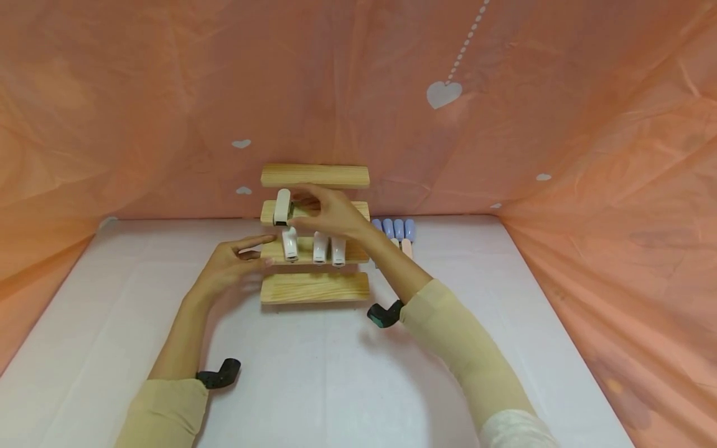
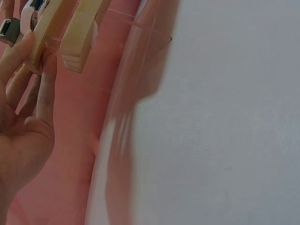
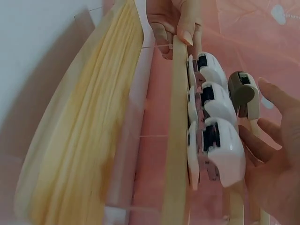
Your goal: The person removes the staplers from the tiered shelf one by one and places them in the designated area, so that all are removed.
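A tiered rack of pale wooden boards (image 1: pixel 315 289) stands at the back of the table. Three white staplers (image 1: pixel 320 247) sit on its second board from the bottom, one at the left and two towards the right. My right hand (image 1: pixel 330 211) holds another stapler (image 1: pixel 282 206), white with a grey-green front end (image 3: pixel 241 89), between thumb and fingers at the third board's left end. Whether this stapler touches the board I cannot tell. At the left end of the staplers' board, my left hand (image 1: pixel 232 264) pinches the wood between thumb and fingers (image 2: pixel 46 93).
Several lavender, rounded-ended items (image 1: pixel 399 229) with pale lower parts lie just right of the rack; their kind is unclear. A white cloth (image 1: pixel 291 373) covers the table. Orange-pink sheeting with white hearts (image 1: pixel 444 94) hangs behind and at both sides.
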`<state>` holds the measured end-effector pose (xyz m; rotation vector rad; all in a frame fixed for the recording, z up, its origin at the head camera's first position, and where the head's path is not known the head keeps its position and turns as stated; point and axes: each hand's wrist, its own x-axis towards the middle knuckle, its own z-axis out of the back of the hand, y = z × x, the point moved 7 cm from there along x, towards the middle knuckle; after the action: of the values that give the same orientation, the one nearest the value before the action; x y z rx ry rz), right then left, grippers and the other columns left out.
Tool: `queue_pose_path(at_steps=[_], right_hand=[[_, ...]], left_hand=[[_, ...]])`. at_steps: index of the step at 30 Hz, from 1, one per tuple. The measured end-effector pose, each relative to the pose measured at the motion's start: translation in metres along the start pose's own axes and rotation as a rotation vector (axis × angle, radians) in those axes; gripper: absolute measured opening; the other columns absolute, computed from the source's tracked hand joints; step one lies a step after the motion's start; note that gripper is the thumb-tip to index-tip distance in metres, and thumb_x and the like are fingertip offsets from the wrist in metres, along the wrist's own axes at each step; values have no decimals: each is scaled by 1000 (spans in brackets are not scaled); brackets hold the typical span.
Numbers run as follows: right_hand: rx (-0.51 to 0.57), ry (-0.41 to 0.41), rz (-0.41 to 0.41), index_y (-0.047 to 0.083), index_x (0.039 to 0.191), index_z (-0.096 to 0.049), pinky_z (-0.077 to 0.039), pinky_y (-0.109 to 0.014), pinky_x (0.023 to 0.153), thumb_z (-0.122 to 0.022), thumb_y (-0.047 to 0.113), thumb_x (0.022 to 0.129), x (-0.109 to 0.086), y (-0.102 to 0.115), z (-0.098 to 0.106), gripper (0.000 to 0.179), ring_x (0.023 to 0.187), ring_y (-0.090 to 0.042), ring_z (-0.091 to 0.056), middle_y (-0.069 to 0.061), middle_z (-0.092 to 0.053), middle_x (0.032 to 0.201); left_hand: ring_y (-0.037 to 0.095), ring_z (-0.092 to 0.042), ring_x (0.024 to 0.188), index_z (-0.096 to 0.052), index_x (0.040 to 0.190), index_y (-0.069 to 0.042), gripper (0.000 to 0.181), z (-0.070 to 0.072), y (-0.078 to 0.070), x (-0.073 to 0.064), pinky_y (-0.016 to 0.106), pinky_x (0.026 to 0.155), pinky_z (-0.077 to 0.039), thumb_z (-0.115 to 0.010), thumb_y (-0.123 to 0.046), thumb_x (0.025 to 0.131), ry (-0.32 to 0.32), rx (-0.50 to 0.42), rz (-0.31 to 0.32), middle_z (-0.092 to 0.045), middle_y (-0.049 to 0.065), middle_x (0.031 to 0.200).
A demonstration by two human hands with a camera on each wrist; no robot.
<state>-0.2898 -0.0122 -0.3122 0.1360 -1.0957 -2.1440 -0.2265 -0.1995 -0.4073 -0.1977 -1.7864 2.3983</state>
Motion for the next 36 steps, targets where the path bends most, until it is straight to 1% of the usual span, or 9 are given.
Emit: queue_pose_path(at_steps=[2, 6, 14, 19, 23, 24, 29, 33, 36], right_hand=[[-47, 4, -6, 11, 142, -53, -44, -21, 100, -80, 31, 86, 2, 1, -2, 66, 121, -15, -58, -6, -63, 131], [-63, -7, -17, 12, 143, -52, -44, -23, 100, -81, 31, 84, 7, 4, -7, 69, 119, -14, -58, -5, -64, 129], [-117, -57, -133, 20, 148, -47, -46, -24, 96, -82, 35, 83, 12, 2, -18, 75, 115, -12, -59, -1, -64, 129], [-118, -84, -167, 21, 148, -48, -45, -25, 99, -83, 36, 81, 11, 2, -18, 76, 118, -12, -58, -1, -63, 132], [-90, -114, -168, 24, 146, -50, -47, -25, 95, -84, 37, 80, 8, 1, -13, 75, 114, -11, -58, 1, -62, 134], [-77, -125, -165, 24, 146, -51, -48, -25, 92, -85, 37, 80, 7, 0, -12, 75, 111, -11, -59, 1, -62, 133], [9, -157, -124, 24, 143, -53, -50, -22, 85, -85, 32, 80, 0, -1, -3, 72, 103, -9, -60, 2, -65, 125], [88, -181, -81, 17, 142, -55, -51, -22, 88, -87, 26, 79, -6, -4, 4, 71, 106, -11, -62, -2, -67, 121], [136, -206, -64, 14, 141, -55, -52, -28, 91, -88, 21, 78, -12, -8, 11, 72, 107, -15, -63, -5, -66, 120]], left_hand=[[9, -65, 100, -58, 139, -8, 58, 0, 0, 0, 22, 81, -54, -79, -23, 88, 4, -2, -1, -58, 15, 136], [10, -64, 101, -59, 139, -9, 58, 1, 1, -1, 22, 82, -53, -79, -26, 87, -1, 11, 2, -58, 11, 138], [11, -65, 100, -59, 139, -10, 58, 2, 3, -1, 23, 82, -54, -79, -26, 87, -1, 1, -6, -60, 7, 137], [13, -66, 102, -58, 140, -10, 59, 1, 2, -1, 24, 83, -54, -79, -26, 88, 9, 1, 0, -57, 9, 139], [13, -64, 106, -58, 140, -9, 59, 2, 1, 0, 21, 87, -51, -79, -26, 88, 3, 10, 12, -55, 13, 141], [12, -63, 107, -58, 140, -8, 59, 2, 0, 0, 20, 87, -50, -79, -26, 88, 1, 15, 13, -55, 13, 142], [16, -62, 110, -59, 139, -7, 58, 2, -1, 0, 20, 89, -50, -79, -25, 88, 3, 4, 17, -54, 13, 142], [19, -59, 113, -60, 139, -10, 57, 1, 1, 0, 19, 90, -48, -79, -28, 87, -6, 26, 25, -56, 10, 141], [17, -61, 110, -60, 138, -11, 58, 1, 2, -1, 21, 88, -50, -79, -29, 87, -11, 25, 23, -58, 10, 139]])
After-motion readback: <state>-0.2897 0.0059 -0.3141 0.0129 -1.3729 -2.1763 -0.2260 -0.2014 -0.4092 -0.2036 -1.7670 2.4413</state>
